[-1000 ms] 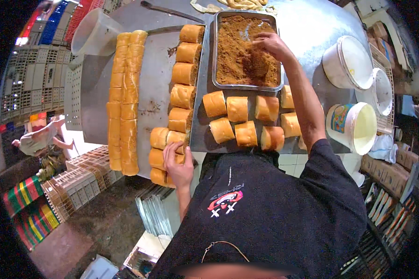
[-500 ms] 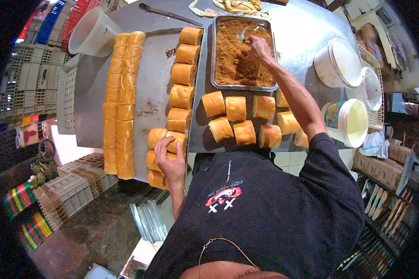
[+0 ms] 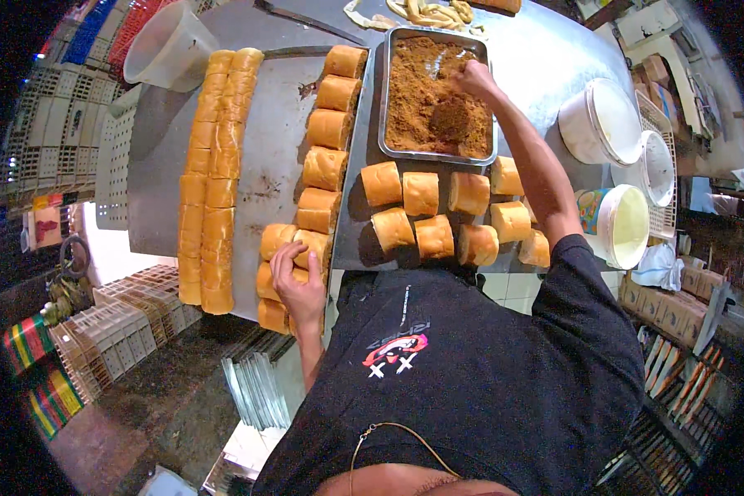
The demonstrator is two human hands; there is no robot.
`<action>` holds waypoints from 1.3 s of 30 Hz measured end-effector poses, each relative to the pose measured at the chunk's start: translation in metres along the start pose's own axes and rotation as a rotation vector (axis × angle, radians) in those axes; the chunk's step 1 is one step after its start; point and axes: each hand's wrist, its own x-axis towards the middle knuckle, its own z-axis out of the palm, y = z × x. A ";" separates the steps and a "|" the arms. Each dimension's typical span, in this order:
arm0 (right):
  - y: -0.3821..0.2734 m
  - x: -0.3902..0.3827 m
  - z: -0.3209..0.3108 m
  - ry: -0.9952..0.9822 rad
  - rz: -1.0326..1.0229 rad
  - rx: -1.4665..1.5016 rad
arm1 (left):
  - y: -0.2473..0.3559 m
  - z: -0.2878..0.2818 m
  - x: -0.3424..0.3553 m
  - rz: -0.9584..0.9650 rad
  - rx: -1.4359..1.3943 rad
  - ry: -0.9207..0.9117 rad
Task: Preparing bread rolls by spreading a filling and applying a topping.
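Note:
My left hand [image 3: 300, 281] bends its fingers over a golden bread roll [image 3: 315, 245] near the front end of a metal baking sheet [image 3: 266, 182]. Cut rolls stand in a column along the sheet's right side, doubled up by the hand. Over a rectangular metal tray [image 3: 438, 157] of brown crumbly filling [image 3: 419, 78], my right hand [image 3: 474, 81] is closed near the right wall. Whatever its fingers hold is hidden. A darker round patch shows in the filling below it. Several cut rolls [image 3: 435, 236] stand in two rows on the table between tray and front edge.
Two long rows of joined bread [image 3: 218, 186] lie on the sheet's left. A clear plastic tub [image 3: 169, 50] and a long dark knife-like tool [image 3: 306, 22] are at the back left. White buckets [image 3: 599, 122] and an open yellowish tub [image 3: 624, 227] line the right side.
My right hand has shifted slightly right over the filling, staying closed. The left hand keeps its place on the roll. The whole view has shifted a little.

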 end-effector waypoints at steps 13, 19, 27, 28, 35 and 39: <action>-0.006 0.017 0.015 0.124 -0.092 -0.152 | 0.001 0.004 0.005 -0.036 0.002 -0.001; 0.000 0.029 0.015 0.111 -0.013 -0.182 | 0.002 0.003 0.011 -0.045 -0.013 -0.015; -0.028 0.029 0.016 -0.027 -0.083 -0.015 | -0.001 0.003 0.009 -0.017 0.002 -0.007; -0.029 0.029 0.013 -0.021 -0.025 0.112 | -0.002 0.002 0.008 -0.008 0.018 -0.009; -0.006 0.003 0.016 0.196 -0.149 0.062 | -0.007 0.002 0.005 -0.015 0.024 -0.039; 0.007 -0.016 0.022 0.084 -0.060 -0.040 | -0.003 0.003 0.014 0.051 -0.015 -0.007</action>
